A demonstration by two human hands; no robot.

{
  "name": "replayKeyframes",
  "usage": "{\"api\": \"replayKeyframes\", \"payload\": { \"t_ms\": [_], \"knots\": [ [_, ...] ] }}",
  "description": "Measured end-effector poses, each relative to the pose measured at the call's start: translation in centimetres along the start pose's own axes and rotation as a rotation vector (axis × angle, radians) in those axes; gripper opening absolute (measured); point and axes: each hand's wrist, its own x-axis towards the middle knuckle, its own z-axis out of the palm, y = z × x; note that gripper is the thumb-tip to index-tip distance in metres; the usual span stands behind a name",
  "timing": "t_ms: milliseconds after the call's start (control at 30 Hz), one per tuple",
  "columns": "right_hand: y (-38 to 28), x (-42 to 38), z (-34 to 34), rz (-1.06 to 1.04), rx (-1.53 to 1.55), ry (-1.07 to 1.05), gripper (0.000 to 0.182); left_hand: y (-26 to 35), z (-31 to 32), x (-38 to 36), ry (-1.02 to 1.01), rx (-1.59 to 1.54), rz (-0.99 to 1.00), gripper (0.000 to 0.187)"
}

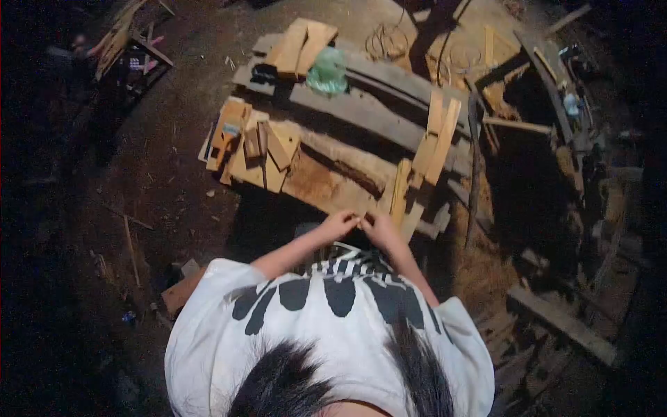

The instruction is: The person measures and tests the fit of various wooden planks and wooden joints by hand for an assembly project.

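Observation:
My left hand [339, 224] and my right hand [377, 226] meet in front of my body, at the near edge of a rough wooden bench [316, 182]. The fingertips of both are pinched together and almost touch. Whatever sits between them is too small to make out. A narrow yellowish wood strip [400, 189] lies on the bench just beyond my right hand. Farther left on the bench are a flat wooden board [249, 169], short wood blocks [279, 147] and an orange-brown wooden piece [224, 142] with a pale blue-grey patch.
At the bench's far side are thick wood pieces [306, 43] and a crumpled green plastic bag [326, 75]. Light slats [442, 142] rest at its right end. A long beam [561, 325] and other timber lie on the dark ground to the right.

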Motion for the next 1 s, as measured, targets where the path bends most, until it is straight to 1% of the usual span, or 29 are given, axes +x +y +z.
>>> {"api": "replayKeyframes", "payload": {
  "t_ms": [33,100,133,167,200,233,267,300,333,367,433,467,500,533,567,633,667,700,767,833,900,933,967,1000],
  "knots": [
    [1.3,0.0,-0.1,0.040,-0.119,-0.028,0.029,1.3,0.2,-0.1,0.002,0.066,0.032,0.026],
    [2.1,-0.9,-0.3,0.069,-0.059,0.029,0.030,3.3,-0.1,0.3,-0.171,0.291,-0.064,0.029],
    [2.6,-1.4,-0.4,0.091,-0.045,0.032,0.030,3.0,0.3,0.3,-0.186,0.245,-0.065,0.027],
    [2.9,-1.5,-0.6,0.156,-0.009,0.000,0.031,2.5,0.6,0.5,-0.204,0.252,-0.077,0.027],
    [3.3,-1.6,-0.7,0.218,0.029,-0.033,0.032,1.5,0.8,0.7,-0.219,0.249,0.023,0.026],
    [3.6,-1.7,-0.7,0.227,0.046,-0.029,0.032,3.3,0.8,0.4,-0.232,0.245,0.124,0.024],
    [3.9,-2.0,-0.6,0.210,0.068,-0.001,0.032,5.1,0.7,-0.3,-0.221,0.329,0.043,0.024],
    [4.0,-2.1,-0.6,0.194,0.087,0.027,0.033,4.5,0.9,-0.2,-0.237,0.334,0.035,0.024],
    [3.9,-2.1,-0.8,0.225,0.036,0.007,0.032,3.7,1.1,0.1,-0.200,0.296,0.028,0.025],
    [4.3,-2.1,-0.6,0.240,0.047,0.011,0.032,2.9,1.3,0.3,-0.162,0.256,0.022,0.027],
    [4.6,-2.1,-0.2,0.173,0.057,0.037,0.031,2.8,1.2,0.9,-0.159,0.260,-0.028,0.027],
    [4.6,-2.2,-0.1,0.150,0.009,0.046,0.025,2.8,1.1,1.4,-0.156,0.299,-0.033,0.026],
    [4.6,-2.3,-0.1,0.159,0.015,0.044,0.025,2.7,0.9,1.7,-0.149,0.338,-0.036,0.024],
    [4.5,-2.3,0.0,0.149,0.046,0.065,0.025,4.7,0.6,1.7,-0.177,0.407,-0.052,0.022],
    [4.4,-2.4,0.1,0.138,0.076,0.084,0.025,4.7,0.7,1.7,-0.182,0.409,-0.060,0.022],
    [4.0,-2.7,-0.1,0.149,0.099,0.086,0.025,4.8,0.6,2.0,-0.161,0.367,0.136,0.022],
    [3.8,-2.8,-0.3,0.153,0.114,0.089,0.026,3.9,0.5,2.4,-0.193,0.384,0.132,0.022],
    [3.9,-2.8,-0.3,0.156,0.123,0.089,0.026,4.5,0.3,2.6,-0.198,0.389,0.125,0.022],
    [4.2,-2.5,-0.3,0.222,0.169,0.041,0.030,5.5,0.1,2.7,-0.275,0.434,0.038,0.021],
    [6.2,-2.0,-0.1,0.261,0.161,0.012,0.031,4.7,-0.2,3.2,-0.288,0.428,0.008,0.019],
    [9.6,-1.3,0.5,0.336,0.360,0.261,0.033,1.9,-0.8,4.1,-0.249,0.293,-0.099,0.024],
    [9.4,-1.6,-0.4,0.375,0.271,0.348,0.035,0.9,-1.0,4.4,-0.118,0.195,0.001,0.024],
    [9.2,-1.9,-1.5,0.412,0.179,0.435,0.037,0.0,-1.7,4.9,-0.116,0.198,-0.006,0.024],
    [11.5,-1.8,-1.5,0.441,0.199,0.489,0.037,-0.8,-2.7,5.4,-0.029,0.053,-0.205,0.024]
  ]
}}
